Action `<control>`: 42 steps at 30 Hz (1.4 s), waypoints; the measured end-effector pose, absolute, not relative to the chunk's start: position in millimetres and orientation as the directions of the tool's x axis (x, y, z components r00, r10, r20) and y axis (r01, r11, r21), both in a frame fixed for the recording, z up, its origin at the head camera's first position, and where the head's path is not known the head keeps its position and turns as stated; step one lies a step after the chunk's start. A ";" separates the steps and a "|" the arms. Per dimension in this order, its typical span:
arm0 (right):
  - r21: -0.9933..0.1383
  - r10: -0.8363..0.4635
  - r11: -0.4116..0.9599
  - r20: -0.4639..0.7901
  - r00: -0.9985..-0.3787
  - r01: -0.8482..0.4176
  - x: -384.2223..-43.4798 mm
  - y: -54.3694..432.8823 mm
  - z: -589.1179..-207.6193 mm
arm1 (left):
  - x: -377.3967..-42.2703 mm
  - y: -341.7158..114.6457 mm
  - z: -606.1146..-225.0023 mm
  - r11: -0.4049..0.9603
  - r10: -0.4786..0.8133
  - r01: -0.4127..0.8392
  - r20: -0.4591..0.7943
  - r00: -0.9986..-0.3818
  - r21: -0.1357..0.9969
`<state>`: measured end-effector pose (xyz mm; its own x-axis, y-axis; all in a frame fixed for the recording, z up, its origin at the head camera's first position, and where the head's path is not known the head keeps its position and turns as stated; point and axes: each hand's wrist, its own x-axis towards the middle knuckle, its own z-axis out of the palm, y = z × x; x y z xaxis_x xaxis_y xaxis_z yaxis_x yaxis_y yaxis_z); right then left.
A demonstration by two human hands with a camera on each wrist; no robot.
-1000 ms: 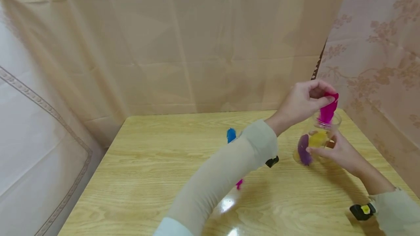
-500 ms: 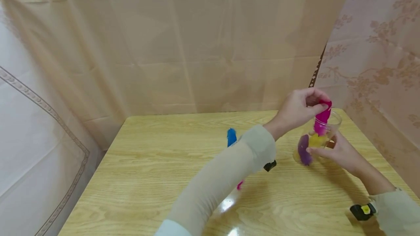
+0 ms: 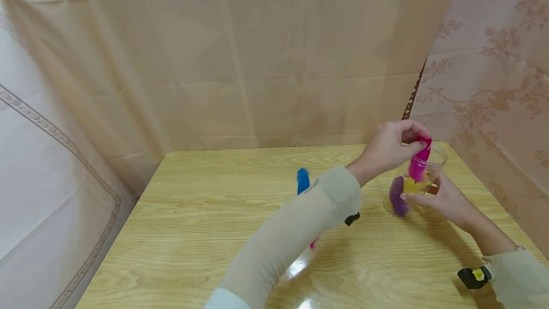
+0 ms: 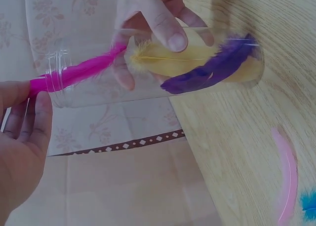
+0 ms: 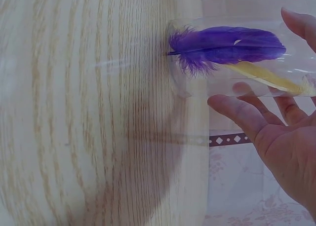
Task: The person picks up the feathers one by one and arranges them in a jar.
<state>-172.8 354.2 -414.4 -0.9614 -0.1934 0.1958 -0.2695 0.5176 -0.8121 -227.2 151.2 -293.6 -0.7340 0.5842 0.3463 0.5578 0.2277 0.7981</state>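
A clear jar (image 3: 439, 156) stands toward the table's right side, with a purple feather (image 5: 227, 44) and a yellow feather (image 4: 173, 63) inside it. My left hand (image 3: 388, 149) pinches one end of a magenta feather (image 4: 84, 70) at the jar's mouth. The feather's other end hangs inside the jar, above the yellow one. Around the jar's side, my right hand (image 3: 448, 201) holds it with thumb and fingers spread on the wall.
On the wooden table (image 3: 193, 223) lie a blue feather (image 3: 302, 180) and a pink feather (image 4: 288, 174). A magenta tip (image 3: 314, 243) shows beside my left sleeve, which covers part of the table. Curtains hang behind and at both sides.
My left hand has come down and slightly left, lowering the magenta feather from above the rim into the jar. The right hand and the jar have stayed put.
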 end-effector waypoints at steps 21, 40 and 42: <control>-0.806 -0.203 0.525 0.195 -0.959 -0.275 -172.3 355.9 -416.3 | -227.9 153.1 -299.3 0.234 0.592 0.569 0.349 -0.726 0.788; -0.804 -0.184 0.536 0.189 -0.965 -0.260 -172.4 354.1 -414.7 | -229.9 151.0 -304.8 0.271 0.581 0.598 0.367 -0.727 0.755; -0.799 -0.178 0.543 0.191 -0.965 -0.258 -172.7 353.6 -414.6 | -230.1 150.7 -305.5 0.275 0.579 0.600 0.369 -0.727 0.751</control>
<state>-172.7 353.6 -414.6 -0.9653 -0.1781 0.1911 -0.2583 0.5426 -0.7993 -230.1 150.7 -305.5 -0.7270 0.5790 0.3692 0.6002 0.2747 0.7512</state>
